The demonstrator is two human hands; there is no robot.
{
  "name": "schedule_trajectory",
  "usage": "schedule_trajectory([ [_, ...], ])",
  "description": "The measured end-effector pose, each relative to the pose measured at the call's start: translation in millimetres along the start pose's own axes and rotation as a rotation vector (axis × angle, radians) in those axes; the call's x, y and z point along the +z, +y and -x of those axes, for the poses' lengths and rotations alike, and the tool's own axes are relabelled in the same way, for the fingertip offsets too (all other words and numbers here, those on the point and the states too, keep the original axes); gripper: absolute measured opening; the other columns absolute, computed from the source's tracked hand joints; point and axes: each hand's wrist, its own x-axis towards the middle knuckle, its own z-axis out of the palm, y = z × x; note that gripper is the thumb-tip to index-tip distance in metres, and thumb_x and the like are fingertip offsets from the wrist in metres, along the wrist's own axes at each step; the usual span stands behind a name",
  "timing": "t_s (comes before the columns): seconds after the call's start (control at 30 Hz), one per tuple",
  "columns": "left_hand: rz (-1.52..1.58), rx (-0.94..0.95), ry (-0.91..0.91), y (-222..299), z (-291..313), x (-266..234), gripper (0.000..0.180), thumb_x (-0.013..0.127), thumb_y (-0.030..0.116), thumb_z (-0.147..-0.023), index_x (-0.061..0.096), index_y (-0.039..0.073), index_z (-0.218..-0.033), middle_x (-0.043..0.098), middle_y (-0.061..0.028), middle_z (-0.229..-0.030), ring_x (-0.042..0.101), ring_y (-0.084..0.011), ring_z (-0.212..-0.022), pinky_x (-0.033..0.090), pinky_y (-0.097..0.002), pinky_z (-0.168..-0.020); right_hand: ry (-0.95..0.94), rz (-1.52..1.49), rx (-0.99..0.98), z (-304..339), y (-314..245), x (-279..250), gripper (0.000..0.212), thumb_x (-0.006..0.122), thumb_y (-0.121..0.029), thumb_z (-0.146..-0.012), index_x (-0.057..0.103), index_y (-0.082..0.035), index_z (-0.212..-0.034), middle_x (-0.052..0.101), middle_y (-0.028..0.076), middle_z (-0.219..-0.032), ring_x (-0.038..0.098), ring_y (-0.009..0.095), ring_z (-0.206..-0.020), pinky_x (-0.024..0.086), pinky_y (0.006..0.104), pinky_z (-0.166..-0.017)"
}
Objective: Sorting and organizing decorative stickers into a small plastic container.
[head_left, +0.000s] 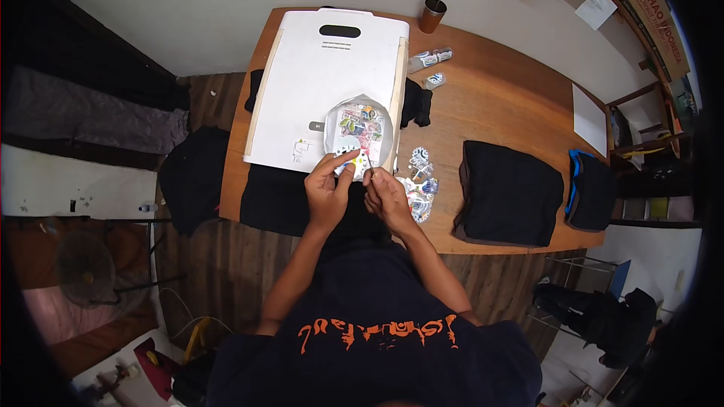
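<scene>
My left hand (329, 194) pinches a small white printed sheet (349, 160), like a sticker or transfer, with coloured marks on it. My right hand (386, 196) is closed on a thin dark tool (369, 161), its tip at the sheet's right edge; its exact kind is too small to tell. Just beyond both hands sits a round, pale, rimmed container (332, 117) with several colourful printed cutouts (360, 122) inside. It rests on the near right part of a large white panel (324, 71) with a dark oval slot. Black fabric (271, 200) lies under the panel's near edge.
Loose clear cutouts (421, 188) lie right of my right hand on the wooden table (498, 90). Folded black cloth (511, 192) and a smaller black bundle (590, 190) are farther right. A brown cup (432, 16) and clear rolled pieces (431, 59) stand or lie toward the back.
</scene>
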Motion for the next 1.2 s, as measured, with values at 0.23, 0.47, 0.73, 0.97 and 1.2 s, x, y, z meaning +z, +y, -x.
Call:
schedule_trajectory([
  [0.23,-0.040,0.015,0.017,0.8,-0.3,2.7,0.026,0.065,-0.009,-0.090,0.069,-0.008,-0.116,0.060,-0.0048,-0.095,0.058,-0.0071,-0.088,0.045,-0.0186,-0.074,-0.012,-0.005,0.016,1.9,0.0,0.5,0.034,0.042,-0.037,-0.109,0.053,-0.006,-0.099,0.032,-0.006,-0.058,0.027,0.005,-0.046,0.024,0.0233,-0.045],
  [0.47,-0.054,0.031,0.010,1.1,-0.4,2.6,0.026,0.065,-0.009,-0.090,0.069,-0.008,-0.116,0.060,-0.0047,-0.095,0.058,-0.0073,-0.088,0.045,-0.0188,-0.075,-0.013,-0.014,0.016,1.5,0.5,2.1,0.033,0.043,-0.036,-0.109,0.053,-0.006,-0.099,0.032,-0.006,-0.058,0.027,0.005,-0.046,0.024,0.0231,-0.046],
  [0.73,-0.048,0.041,0.006,2.0,0.0,3.2,0.026,0.065,-0.010,-0.090,0.068,-0.009,-0.116,0.060,-0.0056,-0.096,0.059,-0.0086,-0.090,0.046,-0.0200,-0.077,0.002,-0.020,0.007,1.7,0.3,3.3,0.034,0.043,-0.037,-0.108,0.053,-0.006,-0.098,0.032,-0.006,-0.058,0.027,0.005,-0.046,0.024,0.0232,-0.046],
  [0.97,-0.046,0.033,0.004,1.2,0.6,2.8,0.025,0.065,-0.010,-0.090,0.068,-0.009,-0.115,0.061,-0.0060,-0.096,0.060,-0.0095,-0.091,0.047,-0.0210,-0.080,0.009,-0.011,0.017,1.8,0.3,2.7,0.035,0.042,-0.038,-0.109,0.052,-0.006,-0.099,0.031,-0.006,-0.057,0.026,0.005,-0.046,0.024,0.0233,-0.046],
  [1.2,0.030,0.010,0.014,-4.5,4.3,1.1,0.027,0.064,-0.008,-0.092,0.065,-0.011,-0.118,0.067,-0.0131,-0.109,0.062,-0.0138,-0.104,0.049,-0.0246,-0.092,0.016,-0.029,0.018,2.1,-0.9,2.1,0.037,0.040,-0.039,-0.109,0.053,-0.006,-0.100,0.032,-0.006,-0.057,0.026,0.005,-0.044,0.024,0.0233,-0.044],
])
